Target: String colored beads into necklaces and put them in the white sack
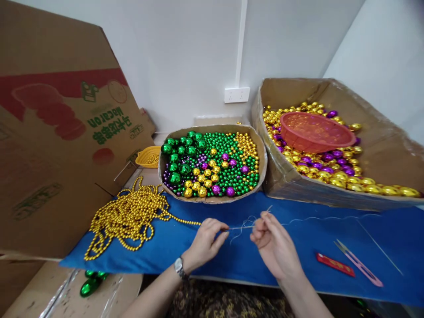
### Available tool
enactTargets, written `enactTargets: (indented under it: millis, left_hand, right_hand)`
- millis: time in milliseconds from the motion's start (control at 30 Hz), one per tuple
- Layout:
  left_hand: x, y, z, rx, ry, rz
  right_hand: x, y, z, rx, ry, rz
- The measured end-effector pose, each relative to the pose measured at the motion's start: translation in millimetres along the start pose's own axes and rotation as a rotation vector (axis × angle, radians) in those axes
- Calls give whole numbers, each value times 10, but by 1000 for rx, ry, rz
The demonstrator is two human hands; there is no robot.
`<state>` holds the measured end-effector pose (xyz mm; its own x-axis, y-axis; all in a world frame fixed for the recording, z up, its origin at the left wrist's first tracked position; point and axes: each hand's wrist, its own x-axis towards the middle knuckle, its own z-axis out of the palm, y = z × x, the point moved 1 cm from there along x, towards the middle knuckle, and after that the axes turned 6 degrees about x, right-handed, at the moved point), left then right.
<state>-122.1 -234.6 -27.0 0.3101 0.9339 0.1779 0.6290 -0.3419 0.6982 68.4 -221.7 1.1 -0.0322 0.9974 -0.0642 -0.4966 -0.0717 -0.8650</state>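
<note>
My left hand (208,240), with a watch at the wrist, pinches the end of a gold bead strand (185,221) where thin string comes out of it. Pale string (241,227) stretches from there to my right hand (273,240), whose thumb and forefinger are closed on it. Loose loops and tails of the string stand out between the hands. Its long tail trails right over the blue cloth (298,256). Left of my hands the rest of the gold strand lies in a tangled heap (129,216).
A cardboard tray (212,201) of green, gold and purple beads stands behind my hands. Right of it, a larger box (298,190) holds beads and a red basket (314,132). Pink tweezers (361,265), a red packet (335,264) and a thin needle (380,248) lie right. A carton (59,176) stands left.
</note>
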Motion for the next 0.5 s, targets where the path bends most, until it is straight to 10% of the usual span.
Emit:
enactTargets:
  millis: [133,333,500]
  left_hand:
    - [6,-118,-158,121,8,-10]
    - [7,-93,-117,-337,-26,-178]
    - [-51,-26,-187,-183,-129,-86]
  right_hand:
    - [-4,-14,68,-96,44,-295]
    - [12,444,135,-1272,-408,-885]
    - [74,409,45,-1409,-467,-1094]
